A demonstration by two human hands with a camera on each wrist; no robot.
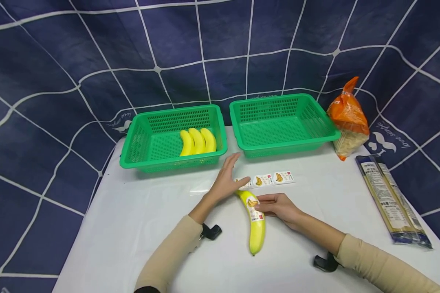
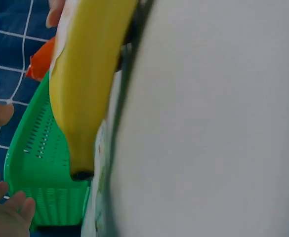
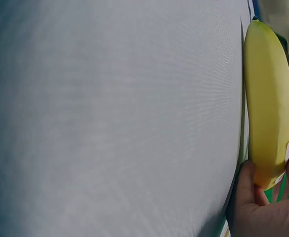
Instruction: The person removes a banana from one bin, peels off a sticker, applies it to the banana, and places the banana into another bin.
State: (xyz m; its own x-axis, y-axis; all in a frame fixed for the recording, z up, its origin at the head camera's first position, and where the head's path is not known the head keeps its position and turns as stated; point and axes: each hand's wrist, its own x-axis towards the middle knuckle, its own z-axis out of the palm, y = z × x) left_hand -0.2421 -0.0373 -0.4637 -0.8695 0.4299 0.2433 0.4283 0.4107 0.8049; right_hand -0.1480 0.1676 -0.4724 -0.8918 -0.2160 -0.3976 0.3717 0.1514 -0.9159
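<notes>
1. One loose banana [image 1: 256, 228] lies on the white table [image 1: 139, 219], long, smooth and gently curved, its stem end toward the baskets. A label [image 1: 256, 211] with a small banana picture is stuck across its upper half.
2. The right hand [image 1: 278, 205] rests flat against the banana at the label, fingers straight and together, fingertips touching the label; in the right wrist view the thumb and a finger bracket the fruit's end.
3. The left hand [image 1: 227, 179] is spread with straight fingers; its thumb reaches the stem end of the banana, while the palm hovers over the sticker strip.
4. Three more stickers [image 1: 269, 179] show in a row on a strip just behind the banana, each a small white rectangle with a banana picture; any others are hidden under the left hand.
5. Two green plastic baskets stand side by side at the back, rectangular with perforated walls. The left basket [image 1: 139, 142] holds three bananas [image 1: 198, 141] lying close together; the right basket [image 1: 317, 118] holds nothing.
6. One orange crinkled bag [image 1: 348, 116] stands just beside the right basket.
7. One long flat packet [image 1: 388, 199] lies near the table's right edge.
8. A dark blue cloth [image 1: 95, 61] with a white grid hangs behind.
</notes>
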